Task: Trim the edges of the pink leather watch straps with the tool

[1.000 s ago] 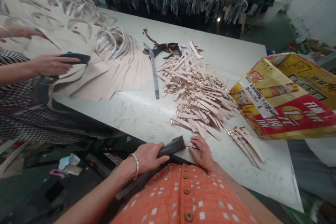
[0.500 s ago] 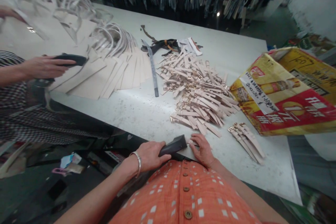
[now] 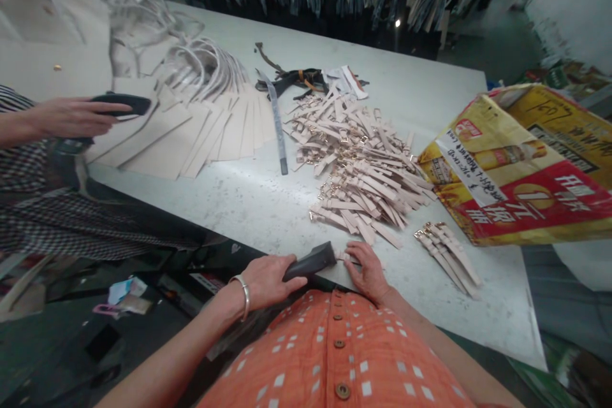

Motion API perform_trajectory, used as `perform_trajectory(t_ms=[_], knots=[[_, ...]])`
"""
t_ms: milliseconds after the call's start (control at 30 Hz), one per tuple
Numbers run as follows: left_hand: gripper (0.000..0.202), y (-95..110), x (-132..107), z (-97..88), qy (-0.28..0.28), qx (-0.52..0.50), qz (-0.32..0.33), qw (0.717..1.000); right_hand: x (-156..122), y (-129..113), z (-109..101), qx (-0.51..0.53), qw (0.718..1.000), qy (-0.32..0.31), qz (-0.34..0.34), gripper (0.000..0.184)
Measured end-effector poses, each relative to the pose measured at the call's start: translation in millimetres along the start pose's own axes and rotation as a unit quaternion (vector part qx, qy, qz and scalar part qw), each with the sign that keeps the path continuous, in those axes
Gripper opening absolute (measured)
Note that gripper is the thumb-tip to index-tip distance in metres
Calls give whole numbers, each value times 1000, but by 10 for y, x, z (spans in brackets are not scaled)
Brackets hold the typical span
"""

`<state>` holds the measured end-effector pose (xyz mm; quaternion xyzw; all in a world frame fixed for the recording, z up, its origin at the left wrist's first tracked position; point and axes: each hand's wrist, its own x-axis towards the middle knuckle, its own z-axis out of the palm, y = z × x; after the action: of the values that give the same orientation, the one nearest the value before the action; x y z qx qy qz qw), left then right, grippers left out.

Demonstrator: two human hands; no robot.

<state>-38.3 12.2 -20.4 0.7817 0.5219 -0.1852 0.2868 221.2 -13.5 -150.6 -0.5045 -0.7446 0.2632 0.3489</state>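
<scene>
- A black handheld tool (image 3: 310, 262), smooth and bar-shaped with a broader, blunt head, is at the near edge of the table, close to the wearer's body.
- Its long axis slants from lower left to upper right; the head points right, at a pale strap (image 3: 341, 255). Whether the two touch cannot be told.
- The strap is narrow, flat and leather-like, running roughly left to right, mostly covered by fingers.
- The left hand (image 3: 268, 280) is clasped around the tool's handle, knuckles up, thumb along the near side; the forearm reaches in from the lower left, a silvery bangle (image 3: 245, 298) at the wrist.
- The right hand (image 3: 367, 269) grasps the strap with bent fingers, low over the white, speckled table (image 3: 229, 197).
- Beyond lies a tangled heap of pale straps (image 3: 363, 178) with gold-coloured buckles; a small fanned bundle (image 3: 447, 258) lies to the right, near a yellow-and-red carton (image 3: 507, 172).
- At far left, a co-worker's hand (image 3: 71, 116) holds a dark tool (image 3: 122, 104) beside overlapping flat beige panels (image 3: 191, 134).
</scene>
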Motion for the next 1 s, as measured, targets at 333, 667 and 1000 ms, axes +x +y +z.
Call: perform_trajectory(t_ms=[333,667,1000], knots=[[52,2,-79,-5,18,-57,-24,998,37,-111,26,-12,1000,11,13,16],[51,4,-233,-7,-3,-56,-17,998,-111,-96,-52,-72,995,-17,-60,18],[49,158,-163,74,-27,-28,-5,999,-156,-91,-122,-17,999,-26,-41,21]])
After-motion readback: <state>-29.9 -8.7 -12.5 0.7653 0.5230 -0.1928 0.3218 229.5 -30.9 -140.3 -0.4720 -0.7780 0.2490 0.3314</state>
